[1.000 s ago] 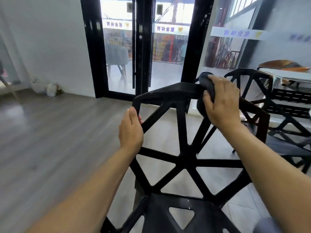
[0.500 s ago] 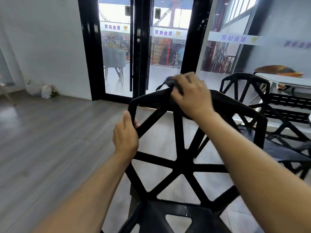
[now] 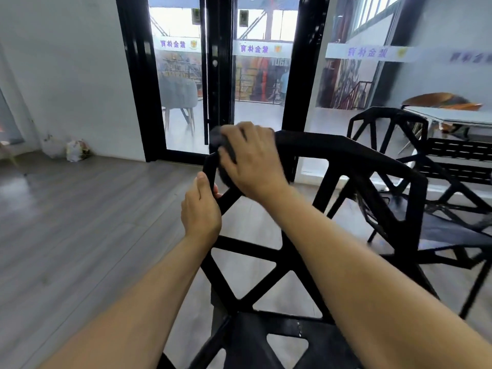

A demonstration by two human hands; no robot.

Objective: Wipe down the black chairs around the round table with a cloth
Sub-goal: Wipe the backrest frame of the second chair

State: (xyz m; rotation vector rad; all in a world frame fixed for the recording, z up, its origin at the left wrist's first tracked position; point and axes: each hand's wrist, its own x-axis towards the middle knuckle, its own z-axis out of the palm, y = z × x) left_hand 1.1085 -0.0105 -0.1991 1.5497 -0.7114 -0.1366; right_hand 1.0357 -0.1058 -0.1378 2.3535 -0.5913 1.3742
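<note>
Grey wooden floor [image 3: 66,235] filled the left part of the room, and a white wall [image 3: 66,75] stood behind it, with a small light bag [image 3: 76,150] lying on the floor at the foot of the wall. Next to the wall was a black-framed glass door [image 3: 218,75], and through the glass a grey chair [image 3: 179,98] was seen outside. In front of the door stood the nearest black chair [image 3: 354,155], with its backrest made of open triangles, and both bare arms reached to it from below. The left hand [image 3: 201,209] was closed around the left side bar of the backrest, with the thumb pointing up along the bar. Just above and to the right of it, the right hand [image 3: 253,161] was pressed on the upper left corner of the backrest, its fingers bent over a dark cloth [image 3: 226,150]; the cloth was between the palm and the chair frame, and only its edges showed around the hand. The hand and cloth were a little blurred. Further right, a second black chair [image 3: 386,129] of the same shape stood behind the first one, near a bench [image 3: 452,117] with a light top at the right edge of the view.
</note>
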